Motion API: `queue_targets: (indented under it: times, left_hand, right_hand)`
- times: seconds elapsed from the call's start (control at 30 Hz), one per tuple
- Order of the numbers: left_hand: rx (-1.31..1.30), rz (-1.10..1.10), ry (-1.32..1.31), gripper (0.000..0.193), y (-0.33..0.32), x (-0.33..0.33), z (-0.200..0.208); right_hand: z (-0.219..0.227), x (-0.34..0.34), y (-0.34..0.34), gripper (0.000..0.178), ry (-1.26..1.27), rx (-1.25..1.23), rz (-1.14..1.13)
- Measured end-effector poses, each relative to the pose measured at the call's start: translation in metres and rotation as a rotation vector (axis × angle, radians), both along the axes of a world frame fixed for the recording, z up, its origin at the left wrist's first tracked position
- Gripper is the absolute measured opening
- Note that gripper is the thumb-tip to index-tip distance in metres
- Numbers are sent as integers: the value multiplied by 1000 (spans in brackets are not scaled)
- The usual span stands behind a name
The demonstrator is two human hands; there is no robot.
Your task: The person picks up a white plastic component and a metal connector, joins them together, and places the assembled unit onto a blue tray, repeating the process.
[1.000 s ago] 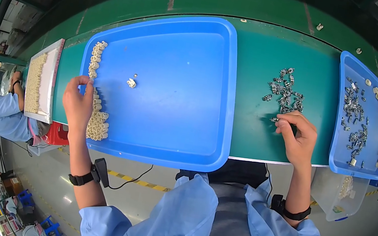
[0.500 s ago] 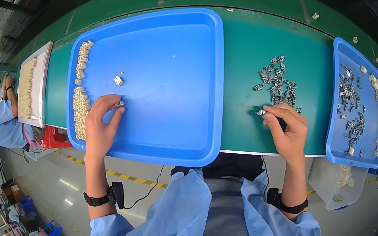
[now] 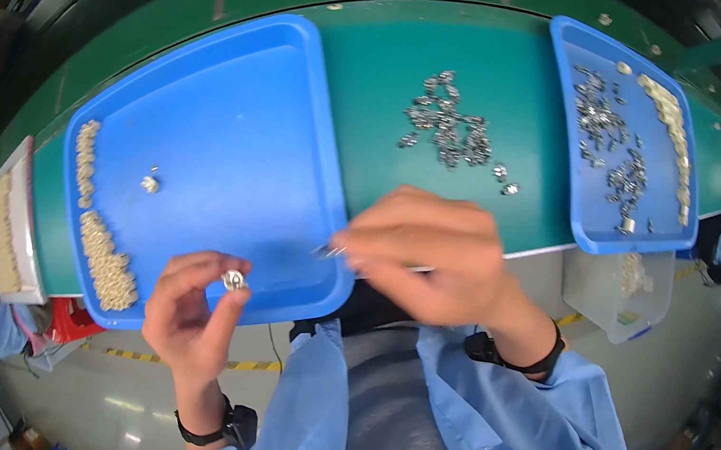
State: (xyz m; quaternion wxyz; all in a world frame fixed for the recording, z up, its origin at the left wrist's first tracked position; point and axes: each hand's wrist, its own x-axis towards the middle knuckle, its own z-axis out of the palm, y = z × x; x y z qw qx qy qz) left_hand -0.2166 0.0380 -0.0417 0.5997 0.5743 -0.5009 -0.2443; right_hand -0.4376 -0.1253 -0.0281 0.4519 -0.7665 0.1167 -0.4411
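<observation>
My left hand [image 3: 196,307] pinches a small cream block with a metallic face [image 3: 234,280] between thumb and fingers, above the near edge of a large blue tray [image 3: 327,113]. To its right, my right hand [image 3: 432,257], closed and blurred by motion, holds a small metal clip [image 3: 330,251] at its fingertips, over the tray's right rim. The clip and the block are apart. Inside the tray, many cream blocks [image 3: 107,267] line the left side, and a loose cream block [image 3: 150,184] lies nearer the middle. A pile of metal clips [image 3: 450,125] rests on the green table [image 3: 371,53].
Another blue tray [image 3: 565,145] at right holds metal clips and a row of cream blocks. Below it stands a clear plastic bin [image 3: 604,292]. A white box [image 3: 31,259] of cream pieces is at far left. Co-workers in blue sit at both sides.
My right hand has moved left from the clip pile to the tray's rim, carrying a clip. My left hand has come nearer to me with its block. The whole view has shifted.
</observation>
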Motion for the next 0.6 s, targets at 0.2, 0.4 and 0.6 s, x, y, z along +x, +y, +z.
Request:
queue_targets:
  times: [0.2,0.4,0.6]
  left_hand:
    - [-121,-127,93,34,-14,-29,4]
    - [-150,-191,199,35,-15,-38,-3]
    - [-157,-214,244,36,-18,-45,-4]
  right_hand:
    - [24,4,9,18,-16,-149,7]
    - [42,-4,2,15,6,-265,118]
    - [44,-7,0,15,-3,-304,120]
